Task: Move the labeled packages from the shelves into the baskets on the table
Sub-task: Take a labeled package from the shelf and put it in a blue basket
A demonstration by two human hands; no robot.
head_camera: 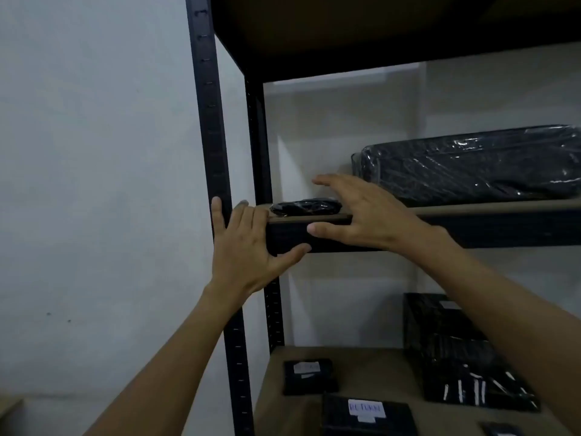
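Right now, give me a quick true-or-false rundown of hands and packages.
1. The right hand grips the small package. False: it is open, over it.
2. The left hand is at the left corner of the upper shelf. True.
3. A large wrapped package lies on that same shelf. True.
4. The shelf below is bare. False: the lower shelf holds several packages, one labelled RETURN.
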